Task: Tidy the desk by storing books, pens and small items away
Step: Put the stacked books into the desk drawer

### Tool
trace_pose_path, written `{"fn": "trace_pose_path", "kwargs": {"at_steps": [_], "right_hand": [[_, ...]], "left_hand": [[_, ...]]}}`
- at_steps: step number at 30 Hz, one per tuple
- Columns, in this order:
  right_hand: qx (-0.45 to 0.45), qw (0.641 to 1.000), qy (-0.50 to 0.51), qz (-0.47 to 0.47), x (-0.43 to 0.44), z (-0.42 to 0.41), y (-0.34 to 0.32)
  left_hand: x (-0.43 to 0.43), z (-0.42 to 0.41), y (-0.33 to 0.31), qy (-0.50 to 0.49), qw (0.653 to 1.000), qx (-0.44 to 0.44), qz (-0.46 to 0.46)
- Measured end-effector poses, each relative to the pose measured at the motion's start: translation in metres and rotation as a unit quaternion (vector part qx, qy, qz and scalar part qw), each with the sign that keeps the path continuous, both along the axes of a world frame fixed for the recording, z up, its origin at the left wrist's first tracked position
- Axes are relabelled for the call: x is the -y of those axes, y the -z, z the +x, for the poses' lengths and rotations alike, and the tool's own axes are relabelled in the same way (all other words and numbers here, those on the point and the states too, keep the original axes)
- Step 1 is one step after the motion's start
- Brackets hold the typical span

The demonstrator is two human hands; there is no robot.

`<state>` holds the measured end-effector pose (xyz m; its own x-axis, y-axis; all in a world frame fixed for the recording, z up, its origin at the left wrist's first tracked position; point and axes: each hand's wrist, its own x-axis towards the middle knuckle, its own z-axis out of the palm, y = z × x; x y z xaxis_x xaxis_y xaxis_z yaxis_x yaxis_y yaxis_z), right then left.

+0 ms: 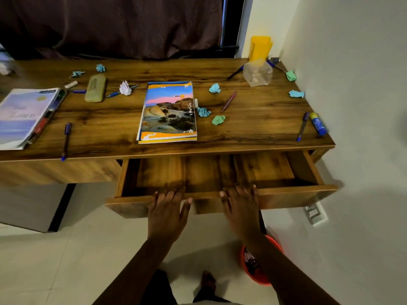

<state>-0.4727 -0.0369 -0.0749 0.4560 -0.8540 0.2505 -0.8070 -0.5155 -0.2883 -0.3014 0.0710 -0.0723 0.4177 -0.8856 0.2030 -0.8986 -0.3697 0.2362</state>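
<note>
The wooden desk's drawer (286, 192) stands pulled out and bare inside. My left hand (167, 211) and my right hand (241, 205) both rest on its front edge, fingers hooked over the rim. On the desktop lies a notebook (168, 112) with a desert picture in the middle and a pale purple book (21, 116) at the left. Pens are scattered about: a blue one (66, 140) at the front left, a maroon one (229, 101), another blue one (302, 126) beside a glue stick (317, 123). A green case (95, 88) lies at the back left.
Several crumpled paper balls (218, 119) litter the desktop. A clear plastic box (257, 72) and a yellow holder (259, 48) stand at the back right by the wall. A red bin (259, 260) sits on the floor under my right arm. A dark curtain hangs behind.
</note>
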Motion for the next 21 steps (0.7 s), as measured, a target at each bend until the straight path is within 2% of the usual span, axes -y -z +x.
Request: {"fn": "trace_pose_path", "kwargs": {"at_steps": [5, 7, 9, 11, 16, 19, 21], "right_hand": [[-0.058, 0.993, -0.054, 0.082, 0.008, 0.03, -0.026], [-0.021, 0.99, -0.065, 0.12, 0.031, 0.057, -0.038], [0.066, 0.979, -0.05, 0.185, 0.055, 0.085, -0.051], [0.114, 0.974, -0.026, 0.196, 0.076, 0.108, -0.065], [0.124, 0.963, -0.004, 0.24, 0.108, 0.15, -0.089], [0.141, 0.947, 0.0, 0.289, 0.116, 0.171, -0.088], [0.142, 0.95, 0.017, 0.277, 0.117, 0.18, -0.085]], "left_hand": [[0.025, 0.031, -0.022, -0.047, 0.997, -0.058, -0.012], [0.051, 0.053, -0.036, -0.071, 0.994, -0.075, -0.042], [0.077, 0.076, -0.048, -0.099, 0.987, -0.102, -0.072], [0.1, 0.099, -0.053, -0.139, 0.977, -0.143, -0.08], [0.129, 0.141, -0.053, -0.216, 0.943, -0.245, -0.061], [0.138, 0.148, -0.056, -0.206, 0.951, -0.232, -0.022], [0.142, 0.148, -0.057, -0.209, 0.953, -0.22, -0.001]]}}
